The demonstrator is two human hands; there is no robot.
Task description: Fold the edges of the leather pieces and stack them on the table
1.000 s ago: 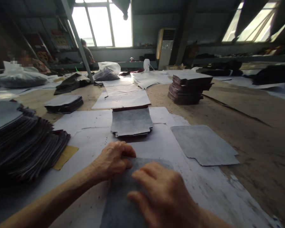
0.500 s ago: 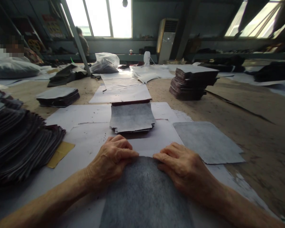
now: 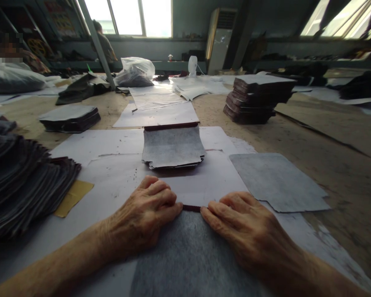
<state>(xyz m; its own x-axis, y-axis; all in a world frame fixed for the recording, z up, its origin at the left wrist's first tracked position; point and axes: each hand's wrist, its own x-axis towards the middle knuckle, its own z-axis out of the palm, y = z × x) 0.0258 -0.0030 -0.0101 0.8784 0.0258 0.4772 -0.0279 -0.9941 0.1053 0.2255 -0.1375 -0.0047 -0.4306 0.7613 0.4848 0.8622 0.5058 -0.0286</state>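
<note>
Two hands: left hand (image 3: 151, 210) and right hand (image 3: 244, 225) each with fingers drawn together and clamped on the far edge of the grey sheet (image 3: 188, 260), with a short gap between; undersides of the fingertips hidden.
Grey sheet: lying on the near side of the folded stack (image 3: 174, 148), apart from it, over white paper (image 3: 108, 185); near end running out of view.
Maroon strip (image 3: 191, 208): showing straight and narrow between the fingertips; apparently a turned edge, held down.
Done: judging by the matching maroon band along its far edge, several pieces in the folded stack; grey sheet seemingly partway.
Left: probably the loose sheet (image 3: 278, 181), right of the folded stack, with no maroon band showing; perhaps also the tall pile (image 3: 21, 185), left of the folded stack, too dark to tell.
Materials: mottled, felt-like grey on the sheets; maroon on the strip; smudged, speckled white paper; scuffed brown tabletop (image 3: 343, 173).
Shapes: notched near corners on the folded stack and loose sheet; rounded far corners on the loose sheet; ragged, fanned layers in the tall pile.
</note>
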